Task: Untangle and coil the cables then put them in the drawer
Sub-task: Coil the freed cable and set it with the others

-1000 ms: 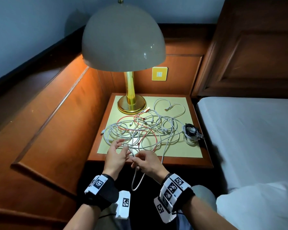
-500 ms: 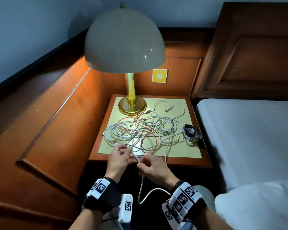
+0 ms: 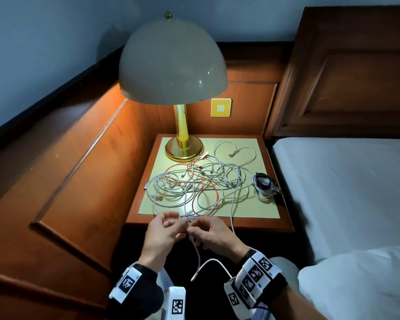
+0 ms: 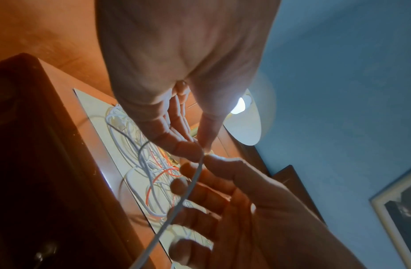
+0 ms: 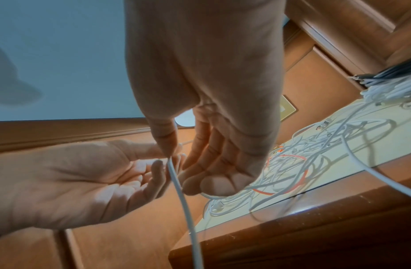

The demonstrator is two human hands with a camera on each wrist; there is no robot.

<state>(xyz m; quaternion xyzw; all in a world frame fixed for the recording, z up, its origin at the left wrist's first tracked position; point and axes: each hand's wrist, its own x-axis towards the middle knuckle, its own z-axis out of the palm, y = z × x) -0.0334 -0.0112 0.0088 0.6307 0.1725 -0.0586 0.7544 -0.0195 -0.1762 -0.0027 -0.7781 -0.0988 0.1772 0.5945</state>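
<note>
A tangle of white and red cables (image 3: pixel 199 183) lies on the nightstand's yellow mat (image 3: pixel 259 204). At the front edge my left hand (image 3: pixel 180 221) and right hand (image 3: pixel 192 227) meet, and both pinch one white cable (image 3: pixel 198 257) between thumb and forefinger. Its free end hangs in a loop below my hands. In the left wrist view the white cable (image 4: pixel 190 185) runs down across my right fingers (image 4: pixel 193 198). The right wrist view shows the same cable (image 5: pixel 183 196) dropping from the pinch, while my left hand (image 5: pixel 163 160) has its palm up.
A brass lamp (image 3: pixel 183 148) stands at the back left of the nightstand (image 3: pixel 208 225). A coiled black and white cable bundle (image 3: pixel 263 181) lies at the mat's right edge. A bed (image 3: pixel 344 181) is on the right, and wooden panelling (image 3: pixel 79 181) on the left.
My left hand, open over the tangle before, now pinches the white cable. Both hands have drawn back toward me, and the free end hangs lower in a longer loop.
</note>
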